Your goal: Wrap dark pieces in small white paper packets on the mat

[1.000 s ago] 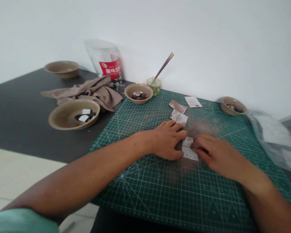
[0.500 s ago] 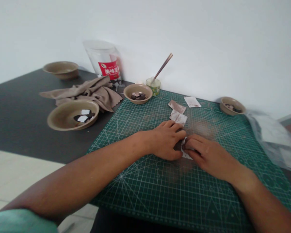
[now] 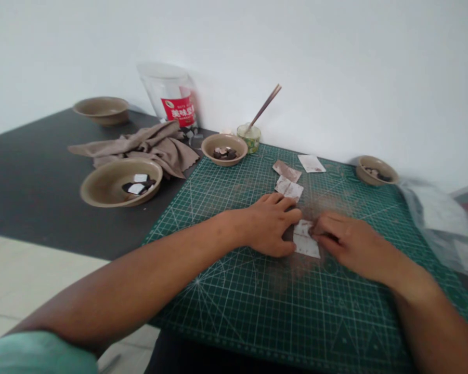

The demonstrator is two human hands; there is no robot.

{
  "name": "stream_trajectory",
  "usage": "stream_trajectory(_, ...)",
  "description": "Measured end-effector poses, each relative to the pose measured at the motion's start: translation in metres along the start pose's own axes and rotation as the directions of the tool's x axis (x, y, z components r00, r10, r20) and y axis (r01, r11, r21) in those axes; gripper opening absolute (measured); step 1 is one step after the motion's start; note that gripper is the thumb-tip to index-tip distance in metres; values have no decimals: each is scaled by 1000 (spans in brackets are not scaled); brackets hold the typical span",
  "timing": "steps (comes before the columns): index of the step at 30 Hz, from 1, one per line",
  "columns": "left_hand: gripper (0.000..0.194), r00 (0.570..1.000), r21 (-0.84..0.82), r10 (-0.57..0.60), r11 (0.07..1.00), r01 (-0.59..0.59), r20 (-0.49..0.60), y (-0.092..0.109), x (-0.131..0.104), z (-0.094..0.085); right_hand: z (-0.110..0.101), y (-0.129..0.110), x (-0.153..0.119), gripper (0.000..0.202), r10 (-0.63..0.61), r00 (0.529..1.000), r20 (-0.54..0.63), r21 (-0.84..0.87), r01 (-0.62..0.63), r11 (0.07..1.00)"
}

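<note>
A small white paper piece with brown smudges lies on the green cutting mat between my hands. My left hand rests on the mat, fingers apart, thumb and index fingertip at the paper's left edge; a dark patch shows in the gap between them. Over the paper's right side, my right hand is closed in a pinch; what its fingertips hold is too small to make out. Just beyond my left hand lie a smudged white piece and a brownish piece. Farther back is another white piece.
Bowls with dark and pale bits stand at left, at the mat's back edge and at right. A green cup holds sticks. Also there are a brown cloth, a clear tub, another bowl and a plastic bag.
My right hand has moved right, away from my left hand, and more of the white paper between them now shows flat. My left hand has hardly moved.
</note>
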State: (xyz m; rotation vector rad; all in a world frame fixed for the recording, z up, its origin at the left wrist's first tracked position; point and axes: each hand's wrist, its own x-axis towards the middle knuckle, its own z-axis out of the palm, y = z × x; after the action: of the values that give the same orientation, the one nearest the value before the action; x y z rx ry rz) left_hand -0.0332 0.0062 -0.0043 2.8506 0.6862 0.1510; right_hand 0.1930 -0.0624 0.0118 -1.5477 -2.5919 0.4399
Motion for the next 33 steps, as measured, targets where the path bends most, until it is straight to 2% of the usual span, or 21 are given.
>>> stream_trajectory(2, 46, 1000, -8, 1, 1000, -1, 2, 0, 0, 0, -1, -1, 0, 17, -95, 992, 82, 72, 89, 993)
stream_trajectory(4, 46, 1000, -11, 2, 1000, -2, -3, 0, 0, 0, 2, -2, 1, 17, -149, 986, 80, 122, 139, 983)
stream_trajectory(7, 45, 1000, -10, 0, 1000, 0, -5, 0, 0, 0, 5, 1, 4, 15, -71, 997, -35, 67, 73, 995)
stream_trajectory(9, 44, 1000, -9, -6, 1000, 6, 3, 1, 0, -1, 4, 5, 4, 15, -10, 998, -61, 17, 11, 1000)
stream_trajectory(11, 45, 1000, -8, -8, 1000, 8, 8, 1, 0, -1, 2, 5, 3, 15, -29, 1000, 7, 43, 29, 999)
stream_trajectory(14, 47, 1000, -11, -2, 1000, 2, -4, 1, 0, -1, 3, -1, 2, 13, -144, 986, 80, 167, 130, 977)
stream_trajectory(16, 45, 1000, -17, 0, 1000, 0, -5, 1, 0, -1, 5, -1, 3, 13, -134, 991, 20, 158, 129, 979)
stream_trajectory(19, 44, 1000, -19, -3, 1000, 3, -2, 1, 0, -2, 4, 3, 4, 13, -22, 997, -77, 50, 26, 998)
stream_trajectory(21, 45, 1000, -10, -2, 1000, 2, -2, 1, 0, -2, 2, 5, 3, 15, -25, 999, -36, 42, 26, 999)
stream_trajectory(24, 46, 1000, 1, 9, 1000, -9, -1, 1, 0, -2, 1, 2, 3, 16, -132, 989, 67, 119, 123, 985)
stream_trajectory(26, 46, 1000, 6, 12, 1000, -12, -11, 1, 0, -1, 2, 0, 4, 15, -138, 990, 37, 118, 133, 984)
stream_trajectory(29, 44, 1000, 10, 9, 1000, -9, -22, 0, 1, 0, 2, 4, 6, 14, -50, 998, -36, 41, 51, 998)
stream_trajectory(31, 43, 1000, 9, 10, 1000, -10, -23, 0, 1, 0, 0, 6, 5, 13, -40, 999, -3, 32, 40, 999)
stream_trajectory(33, 45, 1000, 6, 11, 1000, -11, -22, 0, 1, 0, -1, 5, 4, 14, -82, 995, 56, 74, 78, 994)
